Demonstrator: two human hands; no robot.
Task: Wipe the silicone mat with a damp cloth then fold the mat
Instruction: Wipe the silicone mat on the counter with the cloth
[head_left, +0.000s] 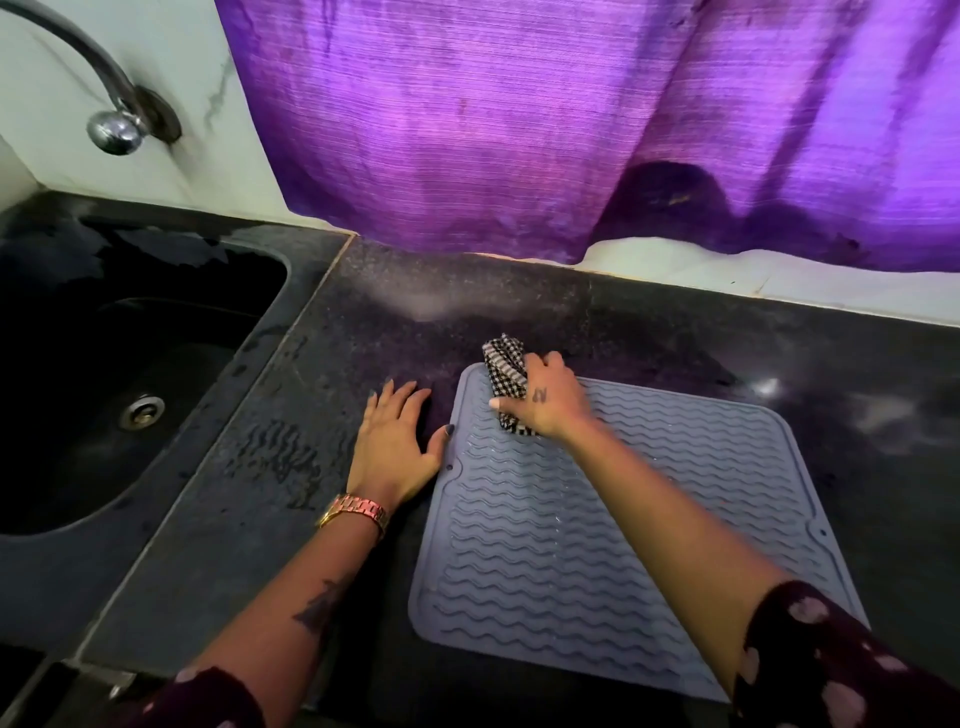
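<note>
The sink (78, 332) at the left is a dark basin set into the counter (218, 509); its metal drain (141, 412) shows at the bottom, and its far rim is wet. A tap (111, 111) curves out from the wall above it.

The mat (597, 545) — grey, ribbed with wavy lines — lies flat and unfolded on the counter to the right of the sink. The right hand (548, 402) rests on the mat's far left corner with fingers curled round a bunched checked cloth (506, 371), pressing it down; part of the cloth sticks out past the fingers toward the wall, over the mat's far edge, and a bit shows under the heel of the hand.

The left hand (395, 441) lies palm down on the counter just beside the mat's left edge, fingers straight and spread, holding nothing; its thumb tip reaches the mat's border. A watch (358, 512) sits on that wrist.

A purple curtain (519, 130) hangs behind the counter.
</note>
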